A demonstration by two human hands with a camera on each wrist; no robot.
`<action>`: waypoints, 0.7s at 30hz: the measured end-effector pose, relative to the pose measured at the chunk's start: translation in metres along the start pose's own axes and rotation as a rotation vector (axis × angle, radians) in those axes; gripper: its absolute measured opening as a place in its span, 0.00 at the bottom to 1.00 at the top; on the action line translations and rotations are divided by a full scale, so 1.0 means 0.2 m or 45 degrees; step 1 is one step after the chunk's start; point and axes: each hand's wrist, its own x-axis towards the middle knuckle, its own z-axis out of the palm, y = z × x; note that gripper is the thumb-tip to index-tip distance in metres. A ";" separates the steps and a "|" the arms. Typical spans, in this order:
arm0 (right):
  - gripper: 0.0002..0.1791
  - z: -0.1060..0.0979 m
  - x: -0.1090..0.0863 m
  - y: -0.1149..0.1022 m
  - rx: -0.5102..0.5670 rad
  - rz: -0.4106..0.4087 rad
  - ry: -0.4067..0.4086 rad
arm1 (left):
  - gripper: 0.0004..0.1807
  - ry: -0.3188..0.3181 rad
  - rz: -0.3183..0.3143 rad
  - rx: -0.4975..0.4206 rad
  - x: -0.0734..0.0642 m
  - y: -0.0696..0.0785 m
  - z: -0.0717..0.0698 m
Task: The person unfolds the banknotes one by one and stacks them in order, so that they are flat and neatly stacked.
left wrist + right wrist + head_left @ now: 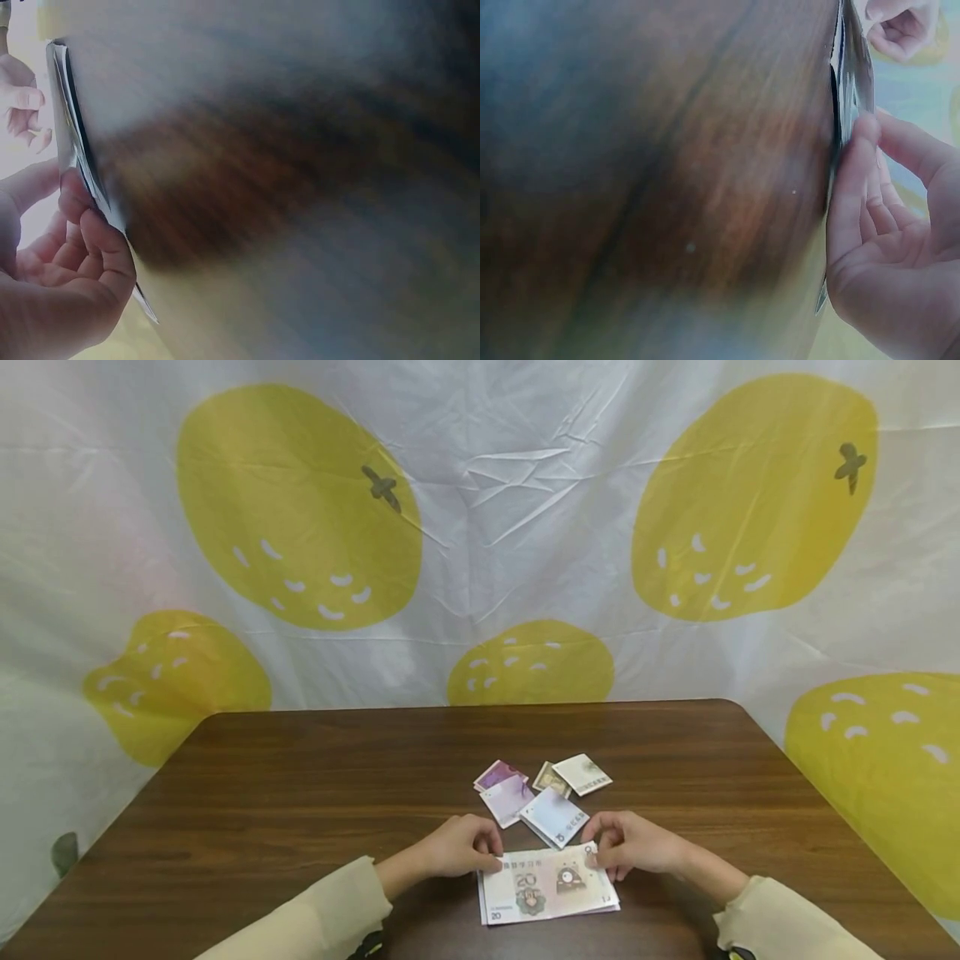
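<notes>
A small stack of play banknotes point(543, 893), the top one marked 20, is near the front of the table. My left hand point(461, 846) pinches its upper left corner between thumb and fingers. At the upper right corner, my right hand point(637, 846) pinches the same stack. In the left wrist view the banknotes point(67, 112) appear edge-on, several layers thick, with the left hand point(71, 277) gripping their side. The right wrist view has the right hand point(900, 247) holding the other end of the banknotes point(855, 75).
Just beyond the stack lie folded notes: a blue-white one point(555, 816), a pale purple one point(507, 800), a magenta one point(498, 773), a brownish one point(550, 779) and a white-green one point(583, 774). The brown wooden table point(300, 793) meets a lemon-print curtain point(442, 527) behind.
</notes>
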 end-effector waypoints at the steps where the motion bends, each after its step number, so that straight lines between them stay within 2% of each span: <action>1: 0.14 0.00 0.00 0.00 -0.016 -0.003 0.008 | 0.06 0.008 0.004 0.004 0.00 0.00 0.00; 8: 0.15 -0.01 0.01 0.01 -0.113 0.002 0.056 | 0.06 0.065 0.015 0.048 0.01 0.01 0.00; 14: 0.15 -0.01 0.01 0.01 -0.200 0.018 0.084 | 0.07 0.056 0.026 0.151 0.02 0.00 0.01; 21: 0.14 0.00 0.01 0.00 -0.262 0.032 0.092 | 0.09 0.045 0.031 0.213 0.02 -0.01 0.01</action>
